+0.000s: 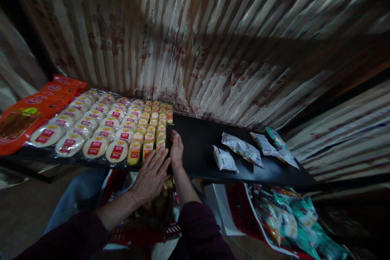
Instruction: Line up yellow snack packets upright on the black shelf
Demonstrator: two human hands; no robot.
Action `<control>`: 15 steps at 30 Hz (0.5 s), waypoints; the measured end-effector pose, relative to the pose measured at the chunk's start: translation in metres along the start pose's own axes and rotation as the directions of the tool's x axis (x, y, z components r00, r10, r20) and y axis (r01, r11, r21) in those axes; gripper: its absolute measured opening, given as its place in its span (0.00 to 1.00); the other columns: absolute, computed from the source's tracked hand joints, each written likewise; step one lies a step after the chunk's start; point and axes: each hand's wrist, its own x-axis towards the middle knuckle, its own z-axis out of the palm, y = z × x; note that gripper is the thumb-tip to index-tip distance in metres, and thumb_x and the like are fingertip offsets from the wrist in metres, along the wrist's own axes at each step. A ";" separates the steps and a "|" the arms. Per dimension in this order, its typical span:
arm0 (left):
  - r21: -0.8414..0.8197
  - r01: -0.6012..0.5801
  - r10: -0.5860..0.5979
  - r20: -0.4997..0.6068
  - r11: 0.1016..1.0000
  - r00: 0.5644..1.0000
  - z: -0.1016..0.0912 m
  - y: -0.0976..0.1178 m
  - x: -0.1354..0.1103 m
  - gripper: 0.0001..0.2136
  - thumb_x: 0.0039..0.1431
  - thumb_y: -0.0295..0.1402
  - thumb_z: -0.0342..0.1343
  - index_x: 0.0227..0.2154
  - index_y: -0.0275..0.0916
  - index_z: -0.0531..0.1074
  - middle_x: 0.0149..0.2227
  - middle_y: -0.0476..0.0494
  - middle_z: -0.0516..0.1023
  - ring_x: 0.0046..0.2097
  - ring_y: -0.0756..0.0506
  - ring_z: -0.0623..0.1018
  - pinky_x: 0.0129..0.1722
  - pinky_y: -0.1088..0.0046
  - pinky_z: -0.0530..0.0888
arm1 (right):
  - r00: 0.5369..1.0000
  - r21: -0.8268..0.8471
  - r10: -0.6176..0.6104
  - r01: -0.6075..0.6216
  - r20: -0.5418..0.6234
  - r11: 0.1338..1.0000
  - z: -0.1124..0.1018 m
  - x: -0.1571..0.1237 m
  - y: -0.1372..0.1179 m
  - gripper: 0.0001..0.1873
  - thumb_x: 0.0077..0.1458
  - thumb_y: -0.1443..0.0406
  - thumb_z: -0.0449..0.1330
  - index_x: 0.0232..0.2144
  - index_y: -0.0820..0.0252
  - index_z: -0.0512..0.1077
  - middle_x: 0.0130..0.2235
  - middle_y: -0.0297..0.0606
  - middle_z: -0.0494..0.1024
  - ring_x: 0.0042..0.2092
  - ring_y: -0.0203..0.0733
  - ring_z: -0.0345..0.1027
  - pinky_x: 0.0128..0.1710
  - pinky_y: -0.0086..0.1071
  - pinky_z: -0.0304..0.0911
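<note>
Rows of small yellow snack packs with red labels (152, 128) stand on a black shelf (198, 138). My left hand (152, 172) lies with its fingers stretched out at the front end of these rows, its fingertips against the nearest packs. Along their right side my right hand (176, 148) is held on edge, fingers straight and palm turned toward the packs; whether it touches them I cannot tell. Nothing shows in either hand. Round white rice crackers in clear wrappers (105, 132) fill the shelf just left of the yellow packs.
Orange snack bags (45, 105) lie at the shelf's left end. Several silver-white packets (242, 148) and a teal one (276, 138) rest on its right part. Below are a red box (131, 235) and a bag of colourful packets (292, 219). Printed pleated sheeting (195, 40) hangs behind.
</note>
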 end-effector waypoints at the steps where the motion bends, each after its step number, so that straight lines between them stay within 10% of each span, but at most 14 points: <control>1: -0.023 -0.023 0.023 0.010 0.999 1.000 -0.001 0.007 -0.007 0.20 0.60 0.28 0.45 0.55 0.32 0.68 0.63 0.33 0.62 0.67 0.38 0.53 0.62 0.54 0.60 | 1.000 0.030 0.003 -0.003 -0.006 1.000 -0.004 -0.007 -0.002 0.30 0.59 0.48 0.46 0.49 0.63 0.71 0.54 0.47 0.72 0.54 0.45 0.66 0.56 0.40 0.60; 9: -0.261 -0.075 0.112 0.129 0.963 0.985 0.011 0.030 -0.099 0.19 0.57 0.22 0.44 0.49 0.35 0.72 0.56 0.35 0.72 0.62 0.42 0.64 0.57 0.61 0.70 | 0.996 0.115 -0.066 0.073 -0.062 0.991 -0.034 -0.106 -0.021 0.23 0.61 0.51 0.46 0.38 0.62 0.73 0.39 0.43 0.78 0.41 0.41 0.72 0.42 0.35 0.67; 12: -0.223 0.202 -0.133 0.289 0.954 0.948 0.021 0.021 -0.132 0.18 0.55 0.20 0.44 0.45 0.34 0.75 0.55 0.34 0.72 0.58 0.41 0.70 0.56 0.61 0.70 | 0.998 -0.008 -0.048 0.047 -0.034 0.999 -0.041 -0.153 -0.007 0.21 0.61 0.52 0.48 0.32 0.60 0.73 0.33 0.40 0.78 0.36 0.40 0.71 0.38 0.32 0.67; 15: -0.121 0.576 -0.484 0.420 0.809 0.768 0.028 0.010 -0.150 0.18 0.53 0.20 0.46 0.45 0.32 0.74 0.55 0.32 0.72 0.55 0.40 0.73 0.56 0.60 0.69 | 0.992 -0.165 0.044 -0.024 0.118 0.986 -0.043 -0.192 0.025 0.19 0.60 0.54 0.48 0.31 0.58 0.74 0.32 0.38 0.79 0.35 0.41 0.72 0.37 0.32 0.67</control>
